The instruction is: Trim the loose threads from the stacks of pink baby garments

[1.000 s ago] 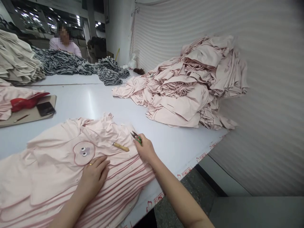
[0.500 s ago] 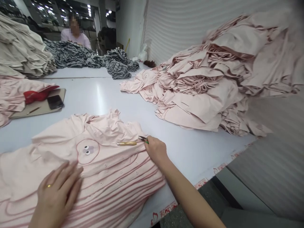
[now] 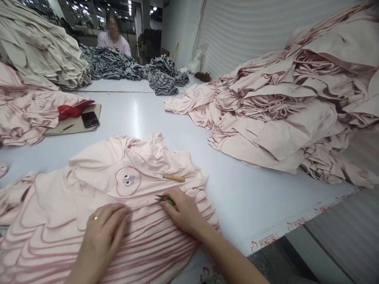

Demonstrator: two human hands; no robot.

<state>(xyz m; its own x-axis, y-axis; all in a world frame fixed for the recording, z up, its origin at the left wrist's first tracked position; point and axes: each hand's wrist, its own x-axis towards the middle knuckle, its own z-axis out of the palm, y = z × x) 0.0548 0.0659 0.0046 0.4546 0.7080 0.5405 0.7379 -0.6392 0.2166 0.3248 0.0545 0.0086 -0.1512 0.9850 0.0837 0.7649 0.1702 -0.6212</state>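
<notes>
The left hand, a ring on one finger, lies open and flat on a pale pink buttoned cotton shirt with darker pink piping. The right hand is closed around small green-handled steel thread snips, their blades pointing left over the button placket. Just above, a wooden-handled steel awl lies on the shirt, near a heart-shaped patch with googly eyes. The shirt is spread on the long white bench. To the right rises a large heap of pale pink garments. To the left, a black phone and red cloth rest on a tan board. Farther along, a co-worker sits behind grey checked fabric
</notes>
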